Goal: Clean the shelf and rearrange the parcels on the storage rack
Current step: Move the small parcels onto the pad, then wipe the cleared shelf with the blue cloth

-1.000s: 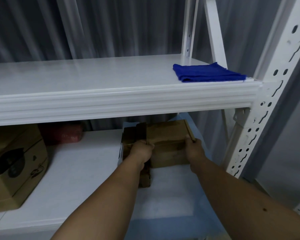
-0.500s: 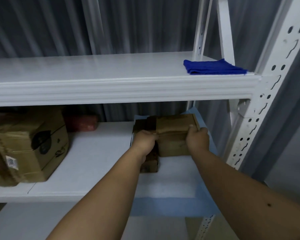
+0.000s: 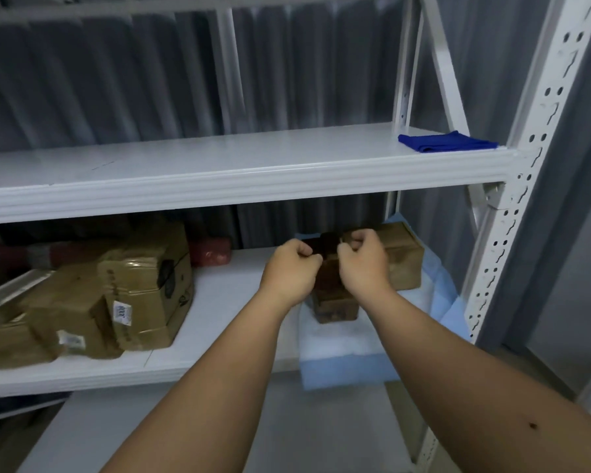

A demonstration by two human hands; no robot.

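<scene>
Two curled hands, left hand (image 3: 292, 268), right hand (image 3: 364, 262) | grip unclear | dark parcel (image 3: 333, 302) half hidden behind them

White metal storage rack (image 3: 512, 172); bare upper shelf (image 3: 219, 162) carrying a folded blue cloth (image 3: 447, 142) at its right end. Lower shelf (image 3: 226, 302): taped brown parcels (image 3: 140, 285) at left, two brown parcels (image 3: 401, 261) at right on pale blue sheet (image 3: 342, 367).

Grey pleated curtain (image 3: 133, 80) hung behind the white metal rack, perforated upright (image 3: 512, 213) stood at right, pale grey floor (image 3: 287, 431) lay below, dim, even light fell across the scene
</scene>
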